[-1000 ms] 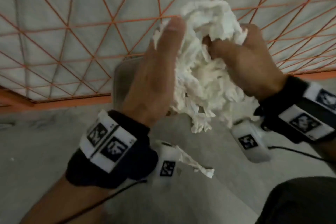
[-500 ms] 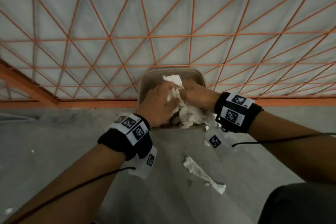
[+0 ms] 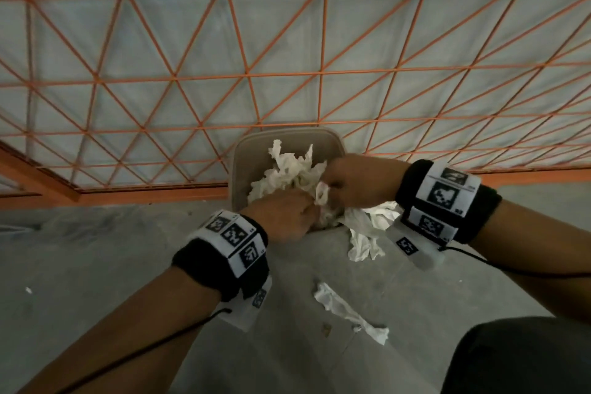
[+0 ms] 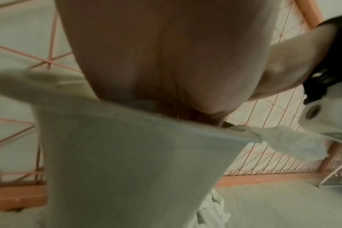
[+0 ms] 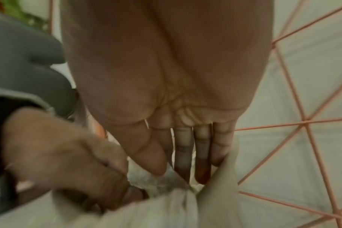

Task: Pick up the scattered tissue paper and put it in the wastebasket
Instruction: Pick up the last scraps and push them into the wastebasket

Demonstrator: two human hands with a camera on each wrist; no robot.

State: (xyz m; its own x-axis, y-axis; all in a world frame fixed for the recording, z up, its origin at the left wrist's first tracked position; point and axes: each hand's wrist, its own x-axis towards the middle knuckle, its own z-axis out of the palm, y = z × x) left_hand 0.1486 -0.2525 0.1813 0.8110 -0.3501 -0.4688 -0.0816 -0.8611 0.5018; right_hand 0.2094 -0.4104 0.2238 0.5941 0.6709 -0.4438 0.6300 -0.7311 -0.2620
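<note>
A beige wastebasket (image 3: 243, 169) stands on the floor against the orange mesh panel. A white wad of tissue paper (image 3: 287, 169) fills its mouth. My left hand (image 3: 308, 213) is at the near rim, fingers curled into the wad (image 5: 158, 179). My right hand (image 3: 323, 190) comes in from the right; in the right wrist view its straight fingers (image 5: 182, 154) push into the tissue. One tissue piece (image 3: 367, 233) hangs over the basket's front right rim. Another crumpled strip (image 3: 348, 310) lies on the floor in front. In the left wrist view the basket wall (image 4: 127, 162) hides my left fingers.
An orange triangular mesh panel (image 3: 287, 41) with an orange bottom rail (image 3: 144, 193) stands right behind the basket. The grey concrete floor (image 3: 96, 265) spreads to the left and front. A dark trouser knee (image 3: 518, 358) is at the lower right. A small white scrap (image 3: 28, 290) lies far left.
Both hands have come down from holding the wad high and now push it into the basket. The wad sits deeper and spreads at the mouth; a piece now hangs over the front right rim.
</note>
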